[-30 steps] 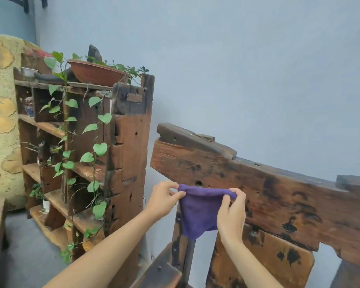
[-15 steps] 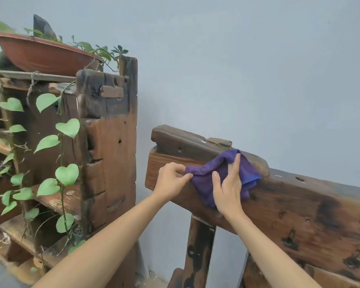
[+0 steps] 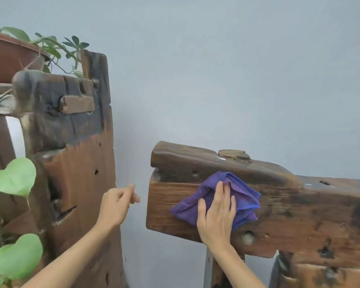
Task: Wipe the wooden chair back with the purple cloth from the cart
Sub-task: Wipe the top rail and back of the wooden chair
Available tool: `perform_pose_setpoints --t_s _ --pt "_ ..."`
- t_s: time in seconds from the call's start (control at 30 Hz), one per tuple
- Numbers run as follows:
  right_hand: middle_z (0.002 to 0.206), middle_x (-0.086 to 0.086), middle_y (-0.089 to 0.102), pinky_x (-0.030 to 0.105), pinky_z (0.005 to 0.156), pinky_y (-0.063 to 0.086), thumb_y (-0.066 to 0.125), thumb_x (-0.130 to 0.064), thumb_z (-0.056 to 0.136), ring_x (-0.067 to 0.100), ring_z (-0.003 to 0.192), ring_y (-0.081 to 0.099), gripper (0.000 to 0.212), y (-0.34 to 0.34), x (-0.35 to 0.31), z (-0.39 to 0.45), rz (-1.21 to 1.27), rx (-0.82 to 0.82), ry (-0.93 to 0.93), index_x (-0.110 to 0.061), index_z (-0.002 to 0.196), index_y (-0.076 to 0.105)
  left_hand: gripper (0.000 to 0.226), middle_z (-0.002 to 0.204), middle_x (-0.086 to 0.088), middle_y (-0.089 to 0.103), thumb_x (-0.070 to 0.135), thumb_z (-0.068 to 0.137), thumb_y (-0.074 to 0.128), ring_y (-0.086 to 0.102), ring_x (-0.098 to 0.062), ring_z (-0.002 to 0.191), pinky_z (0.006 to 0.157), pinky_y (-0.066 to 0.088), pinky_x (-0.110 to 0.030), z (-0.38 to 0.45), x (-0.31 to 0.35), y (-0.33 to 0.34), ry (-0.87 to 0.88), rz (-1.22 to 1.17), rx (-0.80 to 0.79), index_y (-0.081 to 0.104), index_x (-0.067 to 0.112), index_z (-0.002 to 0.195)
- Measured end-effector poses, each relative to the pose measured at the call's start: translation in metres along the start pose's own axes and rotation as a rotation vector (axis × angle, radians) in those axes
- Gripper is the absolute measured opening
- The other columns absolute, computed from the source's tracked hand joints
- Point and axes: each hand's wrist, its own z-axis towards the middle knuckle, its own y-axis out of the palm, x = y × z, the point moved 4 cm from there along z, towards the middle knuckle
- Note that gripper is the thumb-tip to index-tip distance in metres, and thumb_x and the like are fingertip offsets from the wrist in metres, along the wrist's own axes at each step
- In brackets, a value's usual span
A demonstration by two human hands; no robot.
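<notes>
The wooden chair back (image 3: 289, 206) is a thick, dark, weathered plank running from centre to the right edge. A crumpled purple cloth (image 3: 241, 196) lies flat against its front face near the left end. My right hand (image 3: 216, 215) presses on the cloth with straight, spread fingers. In the air to the left of the plank's end, my left hand (image 3: 117, 204) has loosely curled fingers, holds nothing and is clear of the cloth and the wood.
A tall rustic wooden shelf (image 3: 71, 163) stands to the left, close to the chair back. A brown plant bowl (image 3: 6, 57) sits on top, and green heart-shaped vine leaves (image 3: 13, 177) hang at its left. A plain grey-blue wall is behind.
My left hand has let go of the cloth and drawn back to the left. My right hand now presses the cloth lower on the plank's face. The view has moved closer.
</notes>
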Motion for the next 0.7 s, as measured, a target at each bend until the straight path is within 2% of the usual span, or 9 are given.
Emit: perform_pose_setpoints --t_s 0.1,0.17,0.23,0.27,0.33,0.4,0.47,0.57,0.7 --pt "0.153 0.021 0.043 0.042 0.107 0.022 0.043 -0.035 0.096 0.021 0.143 0.024 0.073 -0.015 0.015 0.017 -0.037 0.106 0.087 -0.019 0.160 0.013 0.049 0.082 0.012 0.074 0.042 0.100 0.040 0.065 -0.007 0.082 0.081 0.055 -0.045 0.041 -0.010 -0.001 -0.029 -0.038 0.100 0.072 0.024 0.069" --pt "0.153 0.023 0.038 0.044 0.103 0.025 0.042 -0.036 0.097 0.031 0.137 0.030 0.073 -0.031 0.024 0.037 -0.116 0.147 0.074 -0.015 0.160 0.013 0.043 0.109 0.007 0.069 0.048 0.103 0.032 0.061 -0.014 0.101 0.095 0.052 -0.049 0.052 -0.005 0.028 -0.053 -0.049 -0.012 0.068 0.028 0.093" --pt "0.160 0.016 0.032 0.040 0.109 0.022 0.039 -0.039 0.097 0.031 0.140 0.030 0.075 -0.044 0.026 0.059 -0.137 0.118 0.071 -0.020 0.162 0.006 0.045 0.126 0.005 0.062 0.055 0.104 0.024 0.057 -0.017 0.114 0.104 0.045 -0.045 0.052 0.006 0.060 -0.080 -0.123 -0.207 0.061 0.033 0.114" --pt "0.161 0.014 0.032 0.039 0.111 0.021 0.037 -0.040 0.098 0.029 0.143 0.030 0.075 -0.048 0.026 0.068 -0.159 0.095 0.072 -0.021 0.162 0.005 0.049 0.125 0.007 0.064 0.060 0.102 0.020 0.059 -0.017 0.113 0.103 0.045 -0.042 0.050 0.011 0.075 -0.121 -0.229 -0.286 0.060 0.035 0.117" --pt "0.154 0.014 0.046 0.041 0.104 0.031 0.033 -0.042 0.099 0.031 0.138 0.042 0.071 -0.055 0.021 0.088 -0.259 0.051 0.055 -0.017 0.162 0.012 0.054 0.105 0.009 0.075 0.064 0.100 0.019 0.071 -0.018 0.097 0.088 0.054 -0.037 0.044 0.016 0.093 -0.240 -0.460 -0.322 0.063 0.036 0.113" --pt "0.122 0.013 0.071 0.042 0.087 0.044 0.029 -0.042 0.100 0.033 0.109 0.063 0.065 -0.060 0.007 0.109 -0.387 0.007 0.034 -0.014 0.158 0.032 0.051 0.088 0.009 0.078 0.062 0.101 0.024 0.075 -0.015 0.081 0.063 0.058 -0.027 0.043 0.016 0.097 -0.287 -0.565 -0.286 0.066 0.034 0.103" --pt "0.104 0.006 0.076 0.041 0.083 0.046 0.023 -0.048 0.101 0.032 0.096 0.068 0.060 -0.059 -0.008 0.127 -0.467 -0.099 0.034 -0.020 0.148 0.049 0.049 0.082 0.007 0.078 0.058 0.102 0.027 0.075 -0.010 0.074 0.050 0.055 -0.020 0.044 0.013 0.097 -0.286 -0.636 -0.279 0.069 0.034 0.094" --pt "0.107 0.002 0.074 0.040 0.080 0.040 0.011 -0.058 0.101 0.034 0.103 0.066 0.061 -0.044 -0.024 0.147 -0.415 -0.340 0.067 -0.033 0.125 0.061 0.053 0.084 0.004 0.078 0.059 0.102 0.026 0.076 -0.011 0.076 0.050 0.055 -0.019 0.045 0.011 0.101 -0.280 -0.688 -0.284 0.070 0.030 0.098" --pt "0.129 0.004 0.067 0.041 0.082 0.031 0.007 -0.059 0.102 0.035 0.119 0.059 0.064 -0.012 -0.061 0.168 -0.359 -0.627 0.089 -0.035 0.130 0.059 0.064 0.086 -0.002 0.079 0.062 0.101 0.023 0.076 -0.015 0.074 0.052 0.056 -0.022 0.044 0.012 0.104 -0.318 -0.739 -0.311 0.078 0.033 0.086"
